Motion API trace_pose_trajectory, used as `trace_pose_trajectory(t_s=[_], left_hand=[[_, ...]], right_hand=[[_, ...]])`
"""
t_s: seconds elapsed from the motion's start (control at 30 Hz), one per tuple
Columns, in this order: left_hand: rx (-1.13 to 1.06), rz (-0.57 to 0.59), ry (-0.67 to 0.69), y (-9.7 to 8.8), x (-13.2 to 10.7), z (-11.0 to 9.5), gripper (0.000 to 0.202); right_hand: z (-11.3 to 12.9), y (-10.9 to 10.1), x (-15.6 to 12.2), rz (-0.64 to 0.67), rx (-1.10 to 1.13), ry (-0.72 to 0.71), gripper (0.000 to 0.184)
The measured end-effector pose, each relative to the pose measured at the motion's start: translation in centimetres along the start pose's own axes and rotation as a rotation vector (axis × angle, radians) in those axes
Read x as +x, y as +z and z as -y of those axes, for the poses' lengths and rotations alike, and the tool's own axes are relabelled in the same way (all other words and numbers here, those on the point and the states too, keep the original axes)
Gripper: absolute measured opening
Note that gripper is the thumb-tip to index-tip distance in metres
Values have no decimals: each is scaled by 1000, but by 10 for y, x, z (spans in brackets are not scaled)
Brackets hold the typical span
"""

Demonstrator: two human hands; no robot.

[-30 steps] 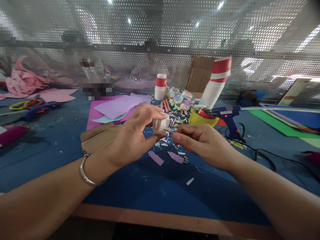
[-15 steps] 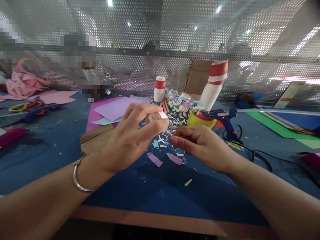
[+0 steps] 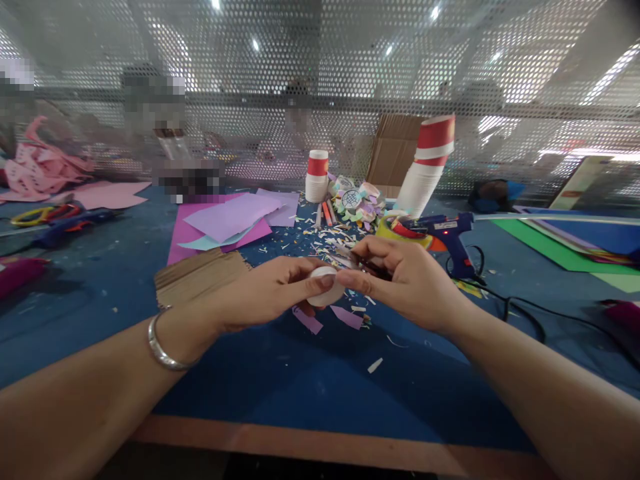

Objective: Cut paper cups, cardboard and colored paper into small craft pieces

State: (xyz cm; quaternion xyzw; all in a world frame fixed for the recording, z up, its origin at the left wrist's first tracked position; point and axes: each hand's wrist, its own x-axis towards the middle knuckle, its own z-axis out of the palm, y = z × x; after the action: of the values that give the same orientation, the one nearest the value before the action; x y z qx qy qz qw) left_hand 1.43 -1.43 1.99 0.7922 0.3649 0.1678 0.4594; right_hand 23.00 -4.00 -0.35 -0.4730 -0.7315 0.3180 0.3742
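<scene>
Between the thumb and fingers of my left hand (image 3: pixel 270 290) is a small white round piece (image 3: pixel 325 298), possibly the base of a paper cup. My right hand (image 3: pixel 400 277) is closed around a dark slim tool (image 3: pixel 375 268) that points up to the left; most of it is hidden, so its kind is unclear. The right thumb tip touches or nearly touches the right rim of the white piece. Under and beyond both hands lie scattered paper scraps (image 3: pixel 300 235), with two lilac paper pieces (image 3: pixel 347 317) just below the hands.
A glue gun (image 3: pixel 453 233) rests at a yellow tape roll (image 3: pixel 387 230) on the right, its black cord trailing. Paper cup stacks (image 3: pixel 423 180) stand behind. Coloured sheets (image 3: pixel 225 217) and corrugated cardboard (image 3: pixel 200 277) lie left. A perforated metal screen (image 3: pixel 320 87) closes the back.
My left hand has lowered and turned, bringing the white round piece down beside the right thumb. The right hand has shifted slightly, and more of the dark tool shows.
</scene>
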Motion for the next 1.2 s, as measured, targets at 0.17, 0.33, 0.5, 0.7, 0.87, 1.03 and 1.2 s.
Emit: trace_pose_trajectory(t_s=[0.17, 0.33, 0.5, 0.7, 0.87, 1.03, 1.2], left_hand=[[-1, 2, -37, 4, -1, -3, 31], [-76, 50, 19, 3, 0, 14, 34], [-120, 37, 15, 8, 0, 19, 33], [-129, -35, 14, 11, 1, 18, 34], [49, -80, 113, 11, 1, 21, 37], [162, -143, 169, 16, -3, 18, 32], [217, -251, 213, 22, -8, 15, 28]], right_hand=[[-2, 3, 0, 41, 1, -29, 23], [-1, 5, 0, 47, 2, -46, 22], [0, 5, -1, 55, 29, -39, 22], [4, 4, 0, 83, 130, 9, 27], [7, 1, 1, 104, 158, 36, 32], [5, 0, 1, 137, 173, 34, 31], [7, -1, -1, 151, 183, 11, 31]])
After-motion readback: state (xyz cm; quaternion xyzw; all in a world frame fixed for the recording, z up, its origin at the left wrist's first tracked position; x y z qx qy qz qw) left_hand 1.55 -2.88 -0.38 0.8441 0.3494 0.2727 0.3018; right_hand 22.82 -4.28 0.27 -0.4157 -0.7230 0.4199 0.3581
